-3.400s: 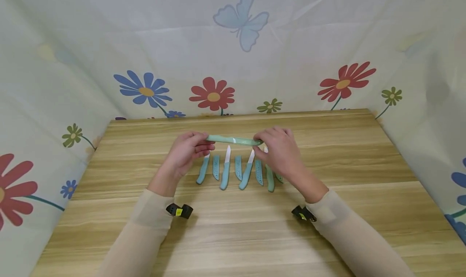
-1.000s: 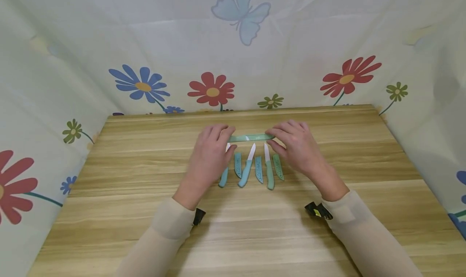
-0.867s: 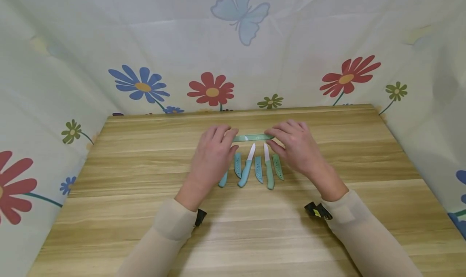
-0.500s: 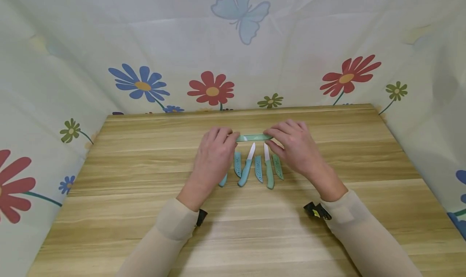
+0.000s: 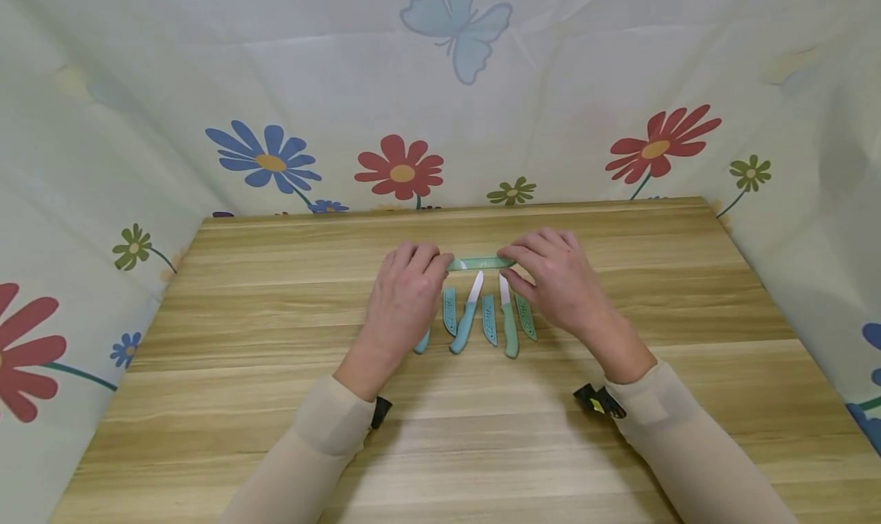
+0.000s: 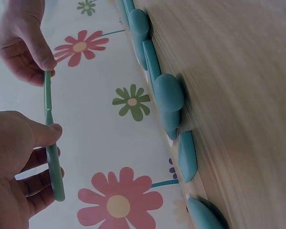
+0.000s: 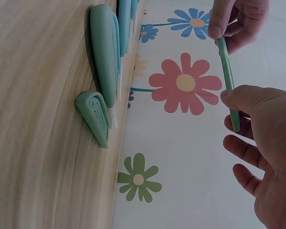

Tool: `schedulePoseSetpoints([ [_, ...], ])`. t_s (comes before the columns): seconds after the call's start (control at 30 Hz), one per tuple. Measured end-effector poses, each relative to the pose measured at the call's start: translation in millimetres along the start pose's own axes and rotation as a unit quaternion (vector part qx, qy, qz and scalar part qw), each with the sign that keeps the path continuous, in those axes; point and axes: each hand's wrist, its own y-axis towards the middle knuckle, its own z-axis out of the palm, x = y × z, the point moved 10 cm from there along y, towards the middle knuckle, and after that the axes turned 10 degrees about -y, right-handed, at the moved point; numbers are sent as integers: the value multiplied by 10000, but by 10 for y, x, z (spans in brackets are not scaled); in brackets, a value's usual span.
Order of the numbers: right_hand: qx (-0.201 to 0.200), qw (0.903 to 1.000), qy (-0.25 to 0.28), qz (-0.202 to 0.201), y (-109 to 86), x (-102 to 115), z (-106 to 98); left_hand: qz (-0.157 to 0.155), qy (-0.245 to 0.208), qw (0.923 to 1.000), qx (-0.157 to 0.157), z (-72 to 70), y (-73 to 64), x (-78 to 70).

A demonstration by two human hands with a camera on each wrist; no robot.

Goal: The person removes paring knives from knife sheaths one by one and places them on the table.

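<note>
In the head view my left hand (image 5: 407,287) pinches the handle of a green paring knife, held level above the table. My right hand (image 5: 557,279) pinches the far end of the green sheath (image 5: 485,263) over its blade. A sliver of white blade shows between sheath and handle. The left wrist view shows the knife handle (image 6: 55,176) between thumb and fingers. Below lie a blue-handled knife (image 5: 464,329), a green-handled knife (image 5: 510,329), blue sheaths (image 5: 489,321) and a green sheath (image 5: 526,317). My left hand hides most of another blue knife (image 5: 422,343).
The wood-grain table (image 5: 454,447) extends around the row of knives and sheaths. A white curtain (image 5: 330,65) printed with flowers and a butterfly hangs behind it and at both sides. Black wrist cameras (image 5: 597,400) sit at the cuffs.
Since the oldest frame my left hand has moved right along the knife, nearer my right hand, covering the row's left end. Over the last half second both hands stay almost still.
</note>
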Motion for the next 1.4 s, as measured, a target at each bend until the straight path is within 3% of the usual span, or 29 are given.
schedulePoseSetpoints([
  [0.27, 138, 9993, -270, -212, 1, 73, 23, 2, 83, 9999, 138, -4, -1, -37],
  [0.6, 11, 9959, -522, -735, 31, 360, 40, 189, 320, 9989, 269, 28, -27, -136],
  [1.03, 37, 9960, -533, -711, 5, 430, 90, 316, 470, 9980, 271, 50, -41, -244],
  [1.4, 120, 9966, -508, -642, 3, 423, 124, 280, 496, 9977, 375, 87, -44, -248],
])
